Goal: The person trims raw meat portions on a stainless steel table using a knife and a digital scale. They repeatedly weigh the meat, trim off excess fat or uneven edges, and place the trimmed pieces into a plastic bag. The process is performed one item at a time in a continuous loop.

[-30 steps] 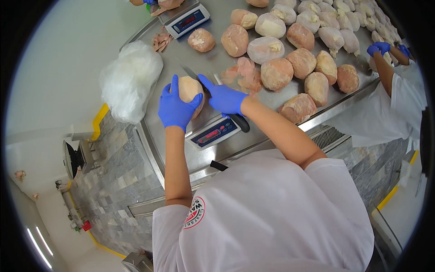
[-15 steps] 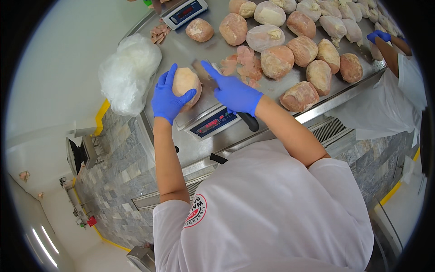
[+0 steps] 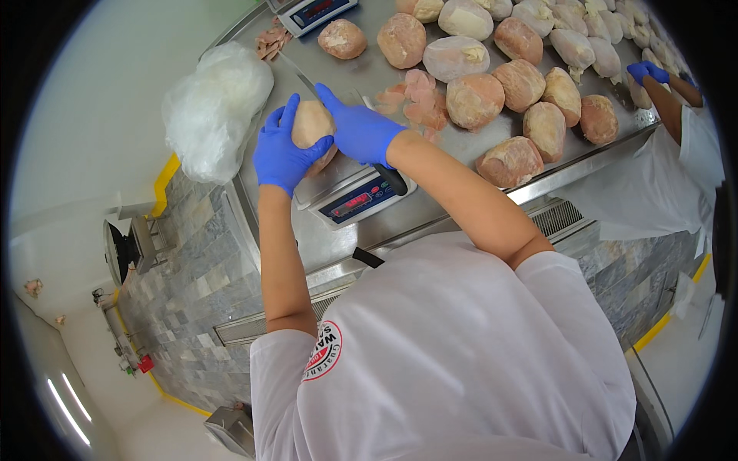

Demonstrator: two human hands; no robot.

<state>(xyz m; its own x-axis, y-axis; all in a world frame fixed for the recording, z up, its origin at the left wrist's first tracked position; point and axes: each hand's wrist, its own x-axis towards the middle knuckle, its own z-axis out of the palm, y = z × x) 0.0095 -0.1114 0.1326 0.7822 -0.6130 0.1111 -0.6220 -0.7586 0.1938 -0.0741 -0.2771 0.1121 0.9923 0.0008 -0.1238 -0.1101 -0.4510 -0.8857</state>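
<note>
A pale, rounded piece of meat (image 3: 311,123) is over the steel platform of a digital scale (image 3: 327,206). My left hand (image 3: 283,150), in a blue glove, grips its left and near sides with thumb and fingers spread round it. In my blue-gloved right hand (image 3: 360,129) is a knife, its black handle (image 3: 390,180) sticking out below the palm. The index finger points forward along the knife, and the blade (image 3: 295,71) reaches past the far side of the meat. Its cutting edge by the meat is hidden by my hand.
Thin meat slices (image 3: 421,98) lie right of the scale; several meat pieces (image 3: 475,101) cover the steel table (image 3: 350,81) beyond. Clear plastic bags (image 3: 217,115) bulge at the left edge. Another scale (image 3: 315,14) stands at the back. A co-worker's gloved hands (image 3: 647,72) are far right.
My right hand has moved left and slightly forward, bringing the knife against or close to the meat. The left hand stays on the meat. The view has shifted slightly.
</note>
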